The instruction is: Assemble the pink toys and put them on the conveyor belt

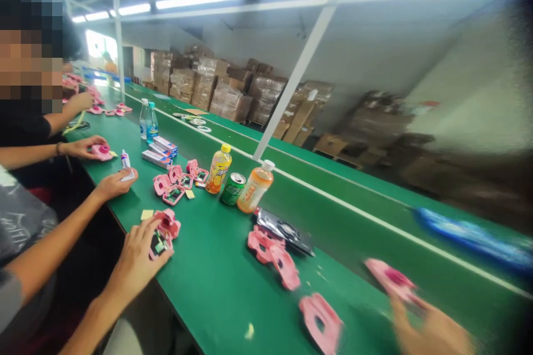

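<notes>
Free tabletop (204,244) between left fingers (147,230) and bottles (255,187)

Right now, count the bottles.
4: yellow-capped bottle and white-capped bottle flanking the drink can; clear bottle and teal-capped bottle beyond the small cartons. Others may be hidden.

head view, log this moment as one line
left hand: holding open pink case | right hand: holding pink part, blurred | between them: pink shells, dark device | co-worker's hand: tube

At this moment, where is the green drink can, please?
In the head view, the green can stands just left of the picture's middle, on the green table, between the yellow-capped bottle and the white-capped orange bottle.
</notes>
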The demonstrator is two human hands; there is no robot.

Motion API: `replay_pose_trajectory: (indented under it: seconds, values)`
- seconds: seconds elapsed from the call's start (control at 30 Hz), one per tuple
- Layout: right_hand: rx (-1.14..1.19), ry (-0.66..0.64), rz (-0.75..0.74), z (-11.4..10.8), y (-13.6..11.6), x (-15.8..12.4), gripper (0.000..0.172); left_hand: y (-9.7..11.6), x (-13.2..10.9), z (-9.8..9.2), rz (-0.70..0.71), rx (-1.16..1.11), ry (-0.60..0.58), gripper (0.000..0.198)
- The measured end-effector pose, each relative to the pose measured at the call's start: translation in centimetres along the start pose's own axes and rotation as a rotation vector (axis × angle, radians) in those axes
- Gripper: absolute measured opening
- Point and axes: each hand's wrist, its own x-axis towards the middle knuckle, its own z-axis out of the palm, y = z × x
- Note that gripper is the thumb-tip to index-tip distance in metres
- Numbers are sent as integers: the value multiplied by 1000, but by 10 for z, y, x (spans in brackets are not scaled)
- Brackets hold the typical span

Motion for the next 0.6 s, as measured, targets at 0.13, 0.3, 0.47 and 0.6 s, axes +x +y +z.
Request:
replay_pose_trajectory:
  seconds: [0.13,0.3,0.47,0.6]
  values:
    - [7,-35,-150,-41,-64,-37,46,98,-54,23,27,-48,-49,50]
    - [274,-228,-114,-79,-170,-85,17,184,-97,41,88,-166,-89,69]
    - [485,-383,-156,-73,-240,-110,21,158,-76,44,87,-314,-170,52]
    - [472,-595,-111,-50,-256,-88,27,136,-30,49,166,-373,-498,42]
